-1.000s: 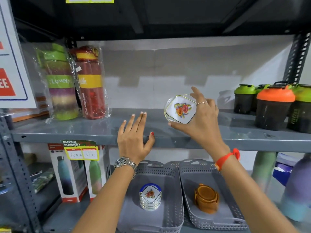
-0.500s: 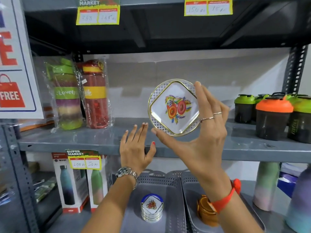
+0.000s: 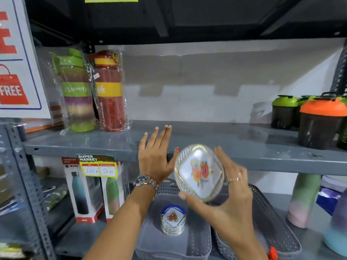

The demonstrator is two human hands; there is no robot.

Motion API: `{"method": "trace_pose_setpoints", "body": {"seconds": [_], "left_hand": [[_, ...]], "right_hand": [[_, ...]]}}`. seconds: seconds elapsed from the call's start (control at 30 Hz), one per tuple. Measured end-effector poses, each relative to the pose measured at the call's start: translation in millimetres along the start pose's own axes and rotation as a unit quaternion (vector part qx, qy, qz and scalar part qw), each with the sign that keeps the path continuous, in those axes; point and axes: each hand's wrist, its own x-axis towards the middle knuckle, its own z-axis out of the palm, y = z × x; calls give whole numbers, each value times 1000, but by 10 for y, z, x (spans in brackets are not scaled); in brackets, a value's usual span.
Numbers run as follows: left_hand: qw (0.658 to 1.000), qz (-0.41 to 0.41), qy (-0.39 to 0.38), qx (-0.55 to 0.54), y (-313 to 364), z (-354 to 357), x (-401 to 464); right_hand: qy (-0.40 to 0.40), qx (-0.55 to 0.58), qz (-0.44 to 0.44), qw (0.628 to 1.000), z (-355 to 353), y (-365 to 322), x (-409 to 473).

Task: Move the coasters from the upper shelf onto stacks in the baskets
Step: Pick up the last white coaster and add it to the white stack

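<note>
The right hand (image 3: 223, 201) is gripping a flowered coaster (image 3: 199, 172) between thumb and fingers at the frame's centre — above the grey baskets (image 3: 187, 246). The left hand (image 3: 155, 160) is resting flat and spread on the shelf (image 3: 244, 145) edge, holding nothing — a coaster stack (image 3: 173, 223) is sitting in the left basket, lower centre.

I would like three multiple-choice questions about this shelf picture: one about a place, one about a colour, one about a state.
1. Where is the coaster stack?
A. left basket
B. upper shelf
C. floor

2. Which colour is the lid of the nearest shaker cup?
A. blue
B. orange
C. white

3. What is the right hand doing?
A. holding a coaster
B. resting empty
C. gripping a bottle

Answers: 1 A, the stack stands inside that basket. 2 B, its lid is orange. 3 A, thumb and fingers clasp the coaster's edges; the left hand is open.
</note>
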Motion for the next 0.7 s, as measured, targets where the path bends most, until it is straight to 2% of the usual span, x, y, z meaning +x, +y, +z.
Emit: {"method": "trace_pose_setpoints", "body": {"seconds": [0.07,0.13,0.27,0.33,0.43,0.7], "left_hand": [[1000,-12,-7,0,-2,45,-7],[1000,-15,-5,0,-13,68,-13],[1000,-6,4,8,-15,83,-38],[1000,-4,7,14,-21,94,-44],[999,-1,22,24,-27,121,-47],[999,-2,38,25,-45,152,-53]], "right_hand": [[-44,39,120,991,95,220,-291],[-96,-11,216,972,238,517,-520],[-288,-157,331,885,630,1021,-730],[-343,-196,341,853,845,1239,-837],[-376,-265,320,829,1116,1473,-965],[-372,-344,251,825,1555,1900,-886]]}}
